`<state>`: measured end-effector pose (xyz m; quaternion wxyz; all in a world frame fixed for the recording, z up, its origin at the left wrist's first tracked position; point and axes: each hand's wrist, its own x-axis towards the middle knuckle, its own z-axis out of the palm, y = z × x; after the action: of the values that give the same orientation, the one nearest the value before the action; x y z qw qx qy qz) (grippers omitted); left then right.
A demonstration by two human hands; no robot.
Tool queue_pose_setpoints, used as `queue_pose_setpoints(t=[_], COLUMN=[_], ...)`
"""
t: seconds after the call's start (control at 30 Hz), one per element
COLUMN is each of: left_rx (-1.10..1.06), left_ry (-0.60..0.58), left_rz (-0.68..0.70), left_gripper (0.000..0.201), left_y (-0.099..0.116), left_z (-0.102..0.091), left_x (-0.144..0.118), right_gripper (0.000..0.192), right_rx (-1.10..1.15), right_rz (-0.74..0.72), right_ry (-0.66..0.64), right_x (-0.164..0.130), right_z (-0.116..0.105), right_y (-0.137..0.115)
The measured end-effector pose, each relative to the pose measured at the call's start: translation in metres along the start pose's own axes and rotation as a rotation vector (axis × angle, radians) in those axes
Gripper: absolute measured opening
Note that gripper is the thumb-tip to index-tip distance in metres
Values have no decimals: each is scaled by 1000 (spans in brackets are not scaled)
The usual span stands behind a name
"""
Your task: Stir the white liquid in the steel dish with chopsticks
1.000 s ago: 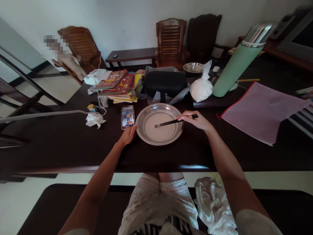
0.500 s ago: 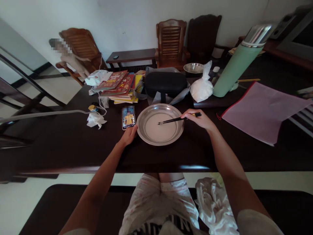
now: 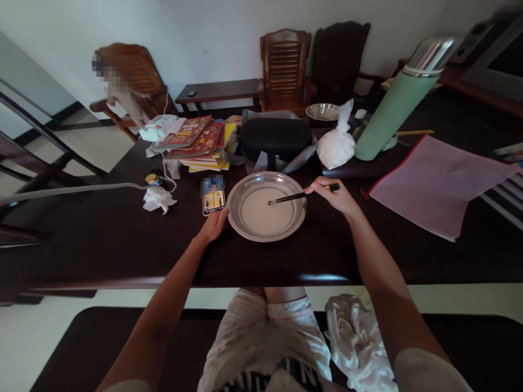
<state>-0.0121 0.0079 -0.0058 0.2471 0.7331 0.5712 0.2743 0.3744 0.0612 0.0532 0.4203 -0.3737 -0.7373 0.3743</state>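
A round metal plate with pale liquid in it sits on the dark table in front of me. My right hand grips a pair of black chopsticks; their tips rest in the pale liquid near the plate's middle. My left hand touches the plate's left rim, fingers curled against it. A phone with a lit screen lies just left of the plate.
Behind the plate lie a black case, a stack of books, a white plastic bag and a green flask. A pink mesh pouch is to the right, a crumpled tissue to the left. Wooden chairs stand beyond.
The chopsticks' tips have slid to the right across the liquid, and my right hand has drawn back slightly to the right and away from me. My left hand has stayed on the rim.
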Motion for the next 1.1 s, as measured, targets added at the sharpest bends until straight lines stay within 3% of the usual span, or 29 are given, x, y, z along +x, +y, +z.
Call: queue_pose_setpoints(t=[0.1,0.23,0.33,0.5,0.7,0.8,0.97,1.1], left_rx=[-2,1,-2,-2,14,7,-6,3], left_ry=[-3,13,6,5,19,14,3,1], left_rz=[6,13,12,5,7,9,12,11], left_gripper=[74,73,73,74,77,77,76,74], left_y=[0,1,0,1,4,4,5,4], left_z=[-1,-1,-1,-1,-2,-2,-2,-1], left_x=[0,0,0,0,0,0,0,0], right_gripper=[39,39,38,40,38,38,38,40], right_rx=[57,71,-9,10,85,12,22,86], right_rz=[61,56,-6,40,69,6,34,91], right_ry=[-40,-181,-136,-6,-189,-154,-1,-118], right_x=[-2,-1,2,0,0,2,0,-2], right_z=[-5,8,13,-4,8,13,-4,-2], right_y=[-5,-5,-1,-2,-4,-1,-1,-5])
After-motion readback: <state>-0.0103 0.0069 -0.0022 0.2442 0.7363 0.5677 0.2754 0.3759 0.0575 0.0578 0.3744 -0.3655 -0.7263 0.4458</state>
